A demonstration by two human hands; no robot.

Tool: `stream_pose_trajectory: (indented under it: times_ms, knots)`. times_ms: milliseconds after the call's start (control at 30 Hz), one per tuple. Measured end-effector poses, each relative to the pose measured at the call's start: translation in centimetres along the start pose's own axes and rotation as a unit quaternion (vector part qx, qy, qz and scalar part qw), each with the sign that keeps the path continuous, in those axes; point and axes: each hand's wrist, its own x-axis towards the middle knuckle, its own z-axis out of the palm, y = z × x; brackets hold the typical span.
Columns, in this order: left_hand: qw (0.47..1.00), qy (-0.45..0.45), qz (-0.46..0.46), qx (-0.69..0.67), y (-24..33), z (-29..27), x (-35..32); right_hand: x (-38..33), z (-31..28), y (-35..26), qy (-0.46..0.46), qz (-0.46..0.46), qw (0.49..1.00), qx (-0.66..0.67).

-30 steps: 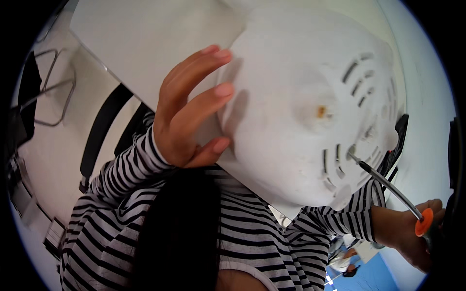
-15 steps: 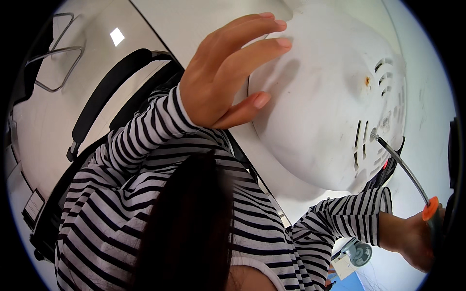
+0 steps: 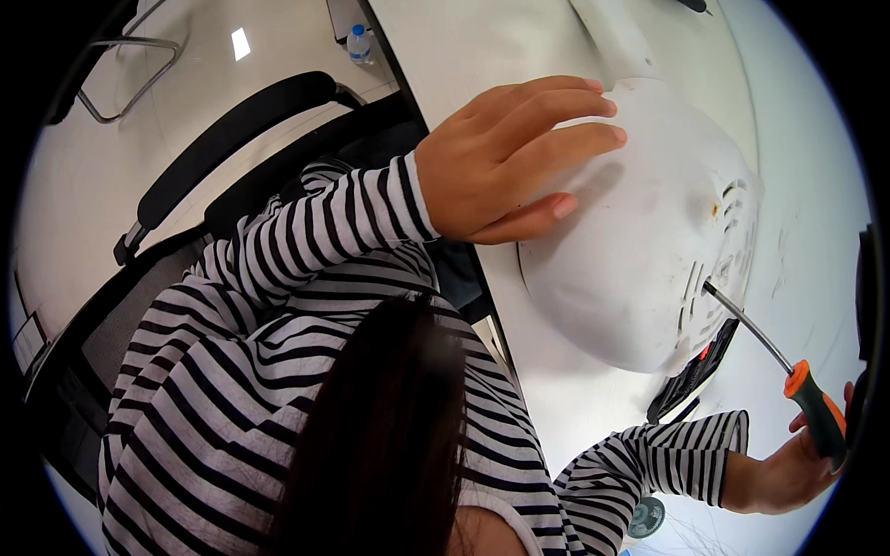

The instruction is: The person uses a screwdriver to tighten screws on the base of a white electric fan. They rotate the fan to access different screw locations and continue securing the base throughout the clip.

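The rounded white plastic appliance housing (image 3: pixel 640 269), dome-shaped with rows of vent slots along its right flank, lies on the white tabletop (image 3: pixel 482 56) in front of the person, and the work in hand looks like undoing a screw set among those slots. The slim steel-shafted screwdriver with an orange and dark green handle (image 3: pixel 788 371) has its tip at a slot on the housing's right side, the shaft slanting down to the right hand (image 3: pixel 797 463), whose fingers are wrapped around the handle at the edge of the view. The left hand (image 3: pixel 510 167) lies flat on the dome's upper left, fingers stretched out and together, thumb tucked under, pressing rather than grasping. A black ribbed part (image 3: pixel 695 375) lies against the housing's lower right edge. Judging from this, the next move calls for the tip seated squarely in the fastener while the flat hand keeps the shell from rolling. A black office chair (image 3: pixel 232 157) and a small water bottle (image 3: pixel 359 42) stand on the pale floor beyond
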Motion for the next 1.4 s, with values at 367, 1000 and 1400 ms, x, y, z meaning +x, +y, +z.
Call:
stream_pose_trajectory:
  times_ms: [367,1000,1400]
  knots:
    - [0.998,0.04,0.033,0.033,1.0,2.1,1.3,-1.0,0.9,1.3,0.281,0.028,0.937,-0.204]
    - [0.996,0.005,0.006,0.09,1.3,0.9,2.2,1.0,1.6,-0.6,-0.001,-0.156,0.973,0.172]
    - [0.997,0.025,0.002,0.075,1.8,-0.7,2.7,0.8,-2.0,0.4,0.064,-0.16,0.942,0.289]
